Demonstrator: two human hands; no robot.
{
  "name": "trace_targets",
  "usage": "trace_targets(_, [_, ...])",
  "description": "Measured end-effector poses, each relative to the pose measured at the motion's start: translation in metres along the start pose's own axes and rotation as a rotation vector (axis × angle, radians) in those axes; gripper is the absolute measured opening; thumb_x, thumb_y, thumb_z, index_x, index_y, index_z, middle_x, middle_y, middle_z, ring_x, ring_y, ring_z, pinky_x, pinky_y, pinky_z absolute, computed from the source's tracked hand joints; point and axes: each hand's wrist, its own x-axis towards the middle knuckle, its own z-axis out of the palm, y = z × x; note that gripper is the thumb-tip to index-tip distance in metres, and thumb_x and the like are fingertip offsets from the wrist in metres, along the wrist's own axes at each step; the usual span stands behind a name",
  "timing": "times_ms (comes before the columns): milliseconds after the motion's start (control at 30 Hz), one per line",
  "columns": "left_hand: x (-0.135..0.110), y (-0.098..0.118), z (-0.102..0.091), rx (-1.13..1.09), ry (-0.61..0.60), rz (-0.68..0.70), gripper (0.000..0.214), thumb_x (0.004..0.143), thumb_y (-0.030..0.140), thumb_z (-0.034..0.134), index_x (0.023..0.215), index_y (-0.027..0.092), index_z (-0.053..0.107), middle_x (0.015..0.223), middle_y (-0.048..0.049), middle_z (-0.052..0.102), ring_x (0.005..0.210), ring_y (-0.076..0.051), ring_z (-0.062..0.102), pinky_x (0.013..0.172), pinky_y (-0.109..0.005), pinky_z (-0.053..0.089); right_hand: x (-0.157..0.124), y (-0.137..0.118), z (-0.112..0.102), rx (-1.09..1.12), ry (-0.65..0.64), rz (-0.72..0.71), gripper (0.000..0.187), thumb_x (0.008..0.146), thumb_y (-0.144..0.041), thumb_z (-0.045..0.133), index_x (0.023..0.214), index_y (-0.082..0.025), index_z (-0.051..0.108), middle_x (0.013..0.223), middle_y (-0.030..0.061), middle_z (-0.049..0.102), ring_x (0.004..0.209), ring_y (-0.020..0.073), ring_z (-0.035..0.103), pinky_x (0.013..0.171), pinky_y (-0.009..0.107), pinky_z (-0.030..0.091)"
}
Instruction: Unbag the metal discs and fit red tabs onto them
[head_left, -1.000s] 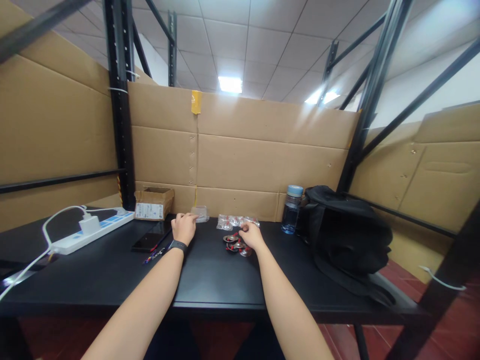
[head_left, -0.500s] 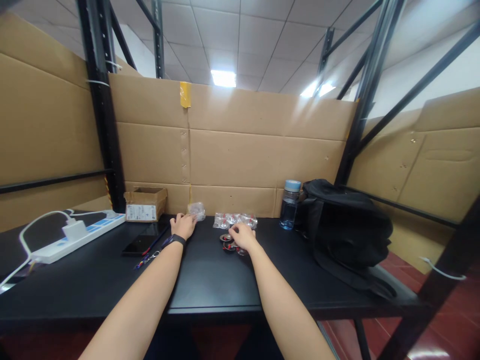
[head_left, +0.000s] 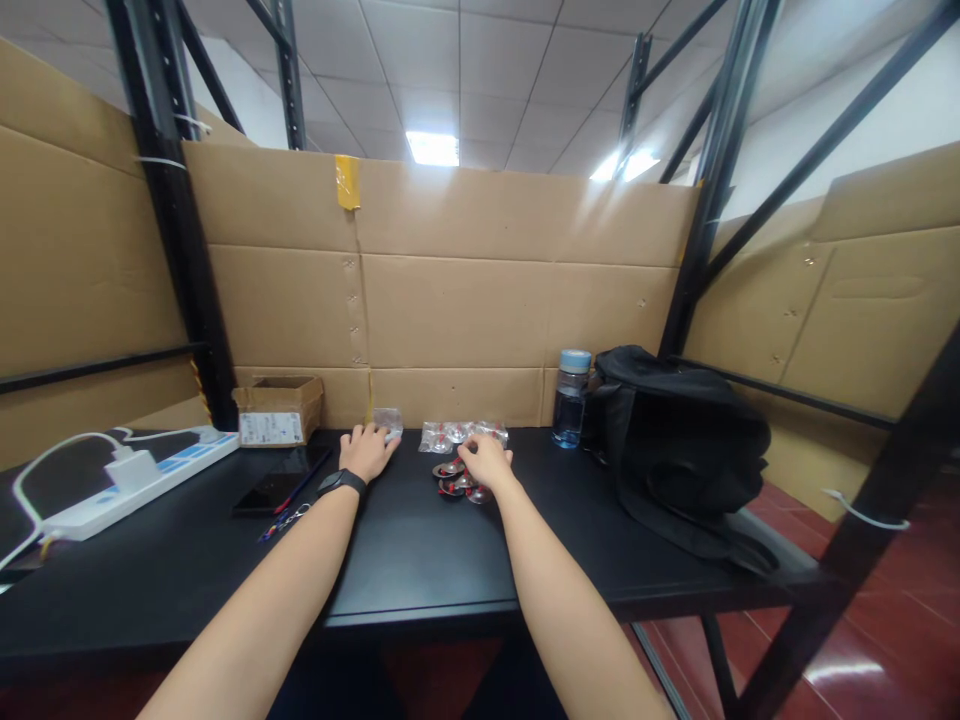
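My left hand (head_left: pixel 367 452), with a dark watch on its wrist, lies palm down on the black tabletop with its fingers stretched out. Its fingertips reach the near side of a crumpled clear plastic bag (head_left: pixel 388 418); whether they press on it is hard to tell. My right hand (head_left: pixel 487 462) bends over a small pile of round silvery pieces with red parts (head_left: pixel 451 486). Thumb and forefinger are pinched together at the pile, and what lies between them is hidden. Just behind stands a row of clear packets (head_left: pixel 439 434) holding similar silvery and red items.
At left are an open cardboard box (head_left: pixel 279 412), a black phone (head_left: pixel 274 485), a pen with a key chain (head_left: pixel 285 518) and a white power strip (head_left: pixel 135 490). On the right stand a water bottle (head_left: pixel 570 405) and a black backpack (head_left: pixel 690 450). Cardboard walls (head_left: pixel 465 310) enclose the table.
The view has shifted slightly. My left hand has spread its fingers a little more, and the plastic bag looks flatter behind it. My right hand stays at the pile.
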Motion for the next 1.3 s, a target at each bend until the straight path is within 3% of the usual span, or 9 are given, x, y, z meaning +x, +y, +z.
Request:
trace_targets(100, [-0.002, 0.020, -0.005, -0.054, 0.022, 0.183, 0.040, 0.094, 0.037, 0.047, 0.127, 0.024, 0.065, 0.132, -0.0150, 0.062, 0.123, -0.034, 0.051, 0.101, -0.052, 0.035, 0.001, 0.000, 0.000, 0.006, 0.013, -0.001, 0.018, 0.090, -0.038, 0.058, 0.092, -0.029, 0.074, 0.117, 0.0040, 0.070, 0.115, 0.0274, 0.059, 0.095, 0.043, 0.037])
trace_targets(200, [-0.002, 0.042, 0.000, -0.164, -0.077, 0.388, 0.055, 0.087, 0.026, 0.053, 0.142, 0.030, 0.054, 0.148, -0.0096, 0.054, 0.133, -0.031, 0.047, 0.107, -0.049, 0.033, 0.002, 0.001, 0.000, 0.018, 0.023, 0.001, 0.017, 0.089, -0.037, 0.060, 0.091, -0.028, 0.073, 0.116, 0.0037, 0.071, 0.114, 0.0261, 0.059, 0.094, 0.040, 0.038])
trace_targets(267, [-0.002, 0.051, 0.006, -0.218, -0.147, 0.438, 0.059, 0.088, 0.028, 0.052, 0.147, 0.033, 0.048, 0.153, -0.0073, 0.049, 0.138, -0.030, 0.045, 0.109, -0.049, 0.033, 0.002, 0.001, 0.000, 0.026, 0.025, -0.001, 0.016, 0.089, -0.036, 0.060, 0.091, -0.028, 0.073, 0.116, 0.0030, 0.071, 0.114, 0.0254, 0.060, 0.094, 0.039, 0.038])
trace_targets(500, [-0.005, 0.055, 0.012, -0.239, -0.221, 0.350, 0.046, 0.095, 0.043, 0.049, 0.139, 0.033, 0.055, 0.139, -0.0088, 0.062, 0.130, -0.031, 0.053, 0.106, -0.050, 0.034, 0.005, 0.003, 0.004, 0.025, 0.022, 0.010, 0.015, 0.088, -0.035, 0.059, 0.090, -0.027, 0.072, 0.115, 0.0022, 0.071, 0.111, 0.0245, 0.061, 0.095, 0.040, 0.038])
trace_targets(667, [-0.013, 0.058, 0.003, -0.192, -0.100, 0.298, 0.029, 0.098, 0.037, 0.046, 0.118, 0.029, 0.064, 0.119, -0.0084, 0.072, 0.118, -0.030, 0.059, 0.097, -0.045, 0.036, 0.006, 0.006, 0.007, 0.047, 0.039, 0.020, 0.017, 0.086, -0.038, 0.063, 0.098, -0.027, 0.070, 0.115, 0.0034, 0.072, 0.112, 0.0251, 0.062, 0.096, 0.042, 0.039])
trace_targets(833, [-0.020, 0.060, -0.013, -0.223, 0.011, 0.129, 0.031, 0.102, 0.033, 0.038, 0.109, 0.023, 0.067, 0.101, -0.0099, 0.076, 0.103, -0.028, 0.066, 0.094, -0.044, 0.034, 0.008, 0.008, 0.005, 0.097, 0.051, 0.007, 0.016, 0.086, -0.035, 0.064, 0.096, -0.026, 0.070, 0.113, 0.0037, 0.073, 0.109, 0.0246, 0.064, 0.095, 0.040, 0.042])
trace_targets(933, [-0.024, 0.067, -0.026, -0.355, 0.090, 0.063, 0.033, 0.103, 0.037, 0.038, 0.107, 0.023, 0.068, 0.102, -0.0088, 0.077, 0.102, -0.027, 0.067, 0.094, -0.042, 0.035, 0.010, 0.005, 0.003, 0.266, 0.118, -0.088, 0.017, 0.086, -0.034, 0.061, 0.096, -0.023, 0.070, 0.105, 0.0041, 0.074, 0.095, 0.0201, 0.066, 0.090, 0.034, 0.047])
trace_targets(1067, [-0.029, 0.084, -0.038, -0.502, 0.127, 0.166, 0.029, 0.102, 0.036, 0.043, 0.109, 0.025, 0.069, 0.112, -0.0066, 0.076, 0.108, -0.024, 0.065, 0.094, -0.038, 0.036, 0.014, 0.005, 0.000, 0.530, 0.170, -0.187, 0.027, 0.085, -0.044, 0.061, 0.096, -0.020, 0.070, 0.095, 0.0043, 0.075, 0.083, 0.0175, 0.067, 0.080, 0.029, 0.052])
trace_targets(1300, [-0.037, 0.094, -0.040, -0.542, 0.101, 0.291, 0.027, 0.100, 0.037, 0.049, 0.107, 0.024, 0.073, 0.112, -0.0064, 0.076, 0.106, -0.024, 0.065, 0.094, -0.038, 0.039, 0.014, 0.011, -0.004, 0.628, 0.012, -0.241, 0.035, 0.071, -0.035, 0.073, 0.101, -0.017, 0.072, 0.093, 0.0056, 0.075, 0.071, 0.0161, 0.066, 0.072, 0.029, 0.053])
